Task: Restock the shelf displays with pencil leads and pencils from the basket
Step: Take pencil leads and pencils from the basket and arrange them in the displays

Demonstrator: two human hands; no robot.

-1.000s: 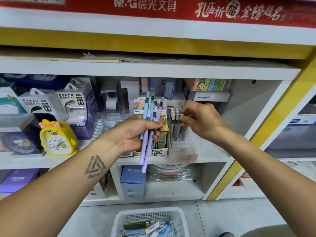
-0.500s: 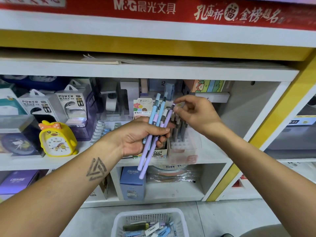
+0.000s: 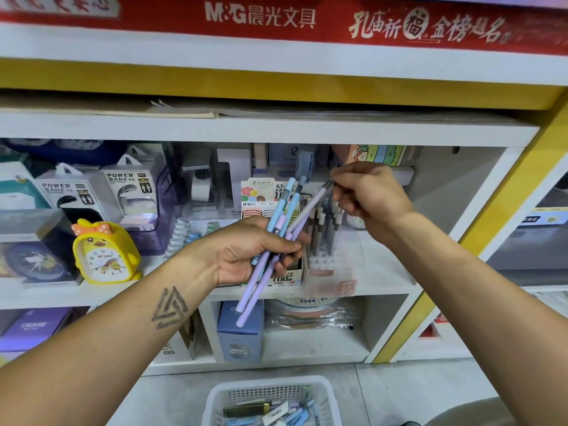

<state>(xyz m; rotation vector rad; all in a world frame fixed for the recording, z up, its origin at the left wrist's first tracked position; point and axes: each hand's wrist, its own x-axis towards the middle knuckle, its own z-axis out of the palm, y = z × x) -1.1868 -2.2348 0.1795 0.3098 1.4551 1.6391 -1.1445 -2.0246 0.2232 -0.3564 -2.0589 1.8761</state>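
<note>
The left hand (image 3: 246, 250) grips a bundle of pencils (image 3: 276, 229) before the shelf (image 3: 384, 281), while the right hand (image 3: 368, 198) pinches the top of one lilac pencil (image 3: 310, 207).

A white laminate shelving unit (image 3: 276, 130) with yellow trim (image 3: 276, 78) is standing on a grey tiled floor (image 3: 399, 392), and a red printed banner (image 3: 307, 20) is running across its top under even light.

Left hand (image 3: 246, 250), forearm raised from lower left, fingers curled round a bundle of pencils (image 3: 276, 229). Right hand (image 3: 368, 198), arm extended from lower right, fingertips pinching one pencil's upper end.
</note>
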